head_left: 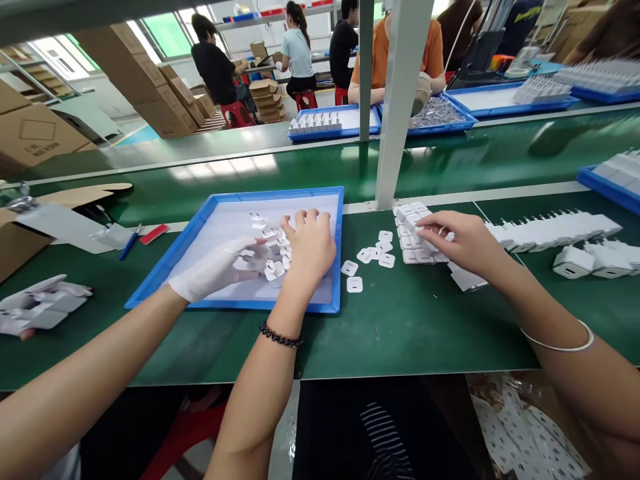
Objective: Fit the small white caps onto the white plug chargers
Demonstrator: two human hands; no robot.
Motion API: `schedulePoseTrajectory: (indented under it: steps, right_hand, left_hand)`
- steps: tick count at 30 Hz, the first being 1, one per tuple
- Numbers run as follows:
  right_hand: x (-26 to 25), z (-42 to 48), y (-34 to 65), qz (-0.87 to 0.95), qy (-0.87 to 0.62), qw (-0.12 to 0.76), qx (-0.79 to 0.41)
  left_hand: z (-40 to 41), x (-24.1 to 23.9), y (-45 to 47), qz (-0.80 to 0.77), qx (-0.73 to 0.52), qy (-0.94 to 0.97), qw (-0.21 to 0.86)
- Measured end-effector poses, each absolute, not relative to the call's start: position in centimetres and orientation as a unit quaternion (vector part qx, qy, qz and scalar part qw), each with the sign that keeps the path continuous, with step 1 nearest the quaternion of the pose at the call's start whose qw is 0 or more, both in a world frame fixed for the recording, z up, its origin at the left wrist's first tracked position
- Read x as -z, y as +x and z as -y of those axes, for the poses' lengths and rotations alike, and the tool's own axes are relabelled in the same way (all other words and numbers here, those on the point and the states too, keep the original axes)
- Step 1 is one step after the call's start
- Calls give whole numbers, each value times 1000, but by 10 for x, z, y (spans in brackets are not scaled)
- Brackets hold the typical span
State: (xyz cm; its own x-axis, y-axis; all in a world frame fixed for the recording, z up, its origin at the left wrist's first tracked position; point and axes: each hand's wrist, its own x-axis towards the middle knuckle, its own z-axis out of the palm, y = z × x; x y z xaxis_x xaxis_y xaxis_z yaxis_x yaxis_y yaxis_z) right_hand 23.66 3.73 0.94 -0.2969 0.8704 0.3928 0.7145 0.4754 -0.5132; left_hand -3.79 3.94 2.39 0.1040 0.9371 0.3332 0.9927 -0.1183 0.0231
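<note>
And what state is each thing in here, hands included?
Tray: flat, partly filled
Tray's white plugs: loosely heaped
Small white plates: loose, scattered
White blocks: packed in rows
Right-side plugs: lined up, prongs up
Left hand: over tray, fingers curled, grip hidden
Right hand: fingers at blocks, grip unclear
Co-worker's hand: gloved, at tray's plugs

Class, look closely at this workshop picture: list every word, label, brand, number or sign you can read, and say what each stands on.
No text can be read with certainty.
Left cardboard box: dark printed marks, too small and blurred to read.
Dark shirt at upper right: yellow lettering, too blurred to read.
Loose white plates: no legible lettering.
</note>
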Motion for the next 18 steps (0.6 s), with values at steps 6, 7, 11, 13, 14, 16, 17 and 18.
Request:
schedulePoseTrajectory:
  steps: [6,7,11,13,14,16,17,18]
  right_hand:
    - [-14,-56,255,701,-585,394,-101]
    - [-16,-57,257,701,-595,380,-98]
    - [-24,-52,268,745,-618,208,-140]
    - [-26,-46,274,764,-610,98,-183]
    - [-26,-42,276,767,-610,63,-189]
    - [-26,-36,278,764,-622,32,-167]
    - [-27,-33,277,761,-629,24,-158]
    - [-28,-30,275,758,-632,11,-163]
  left_hand:
    - [-11,-3,20,368,143,-919,19]
    - [-4,3,30,314,128,-941,6]
    - [10,22,49,230,76,-969,-48]
    - [9,25,48,230,57,-969,-68]
    - [8,26,47,232,53,-968,-74]
    - [6,26,44,237,53,-967,-81]
    - [5,25,43,241,57,-965,-81]
    - [5,25,43,246,63,-964,-80]
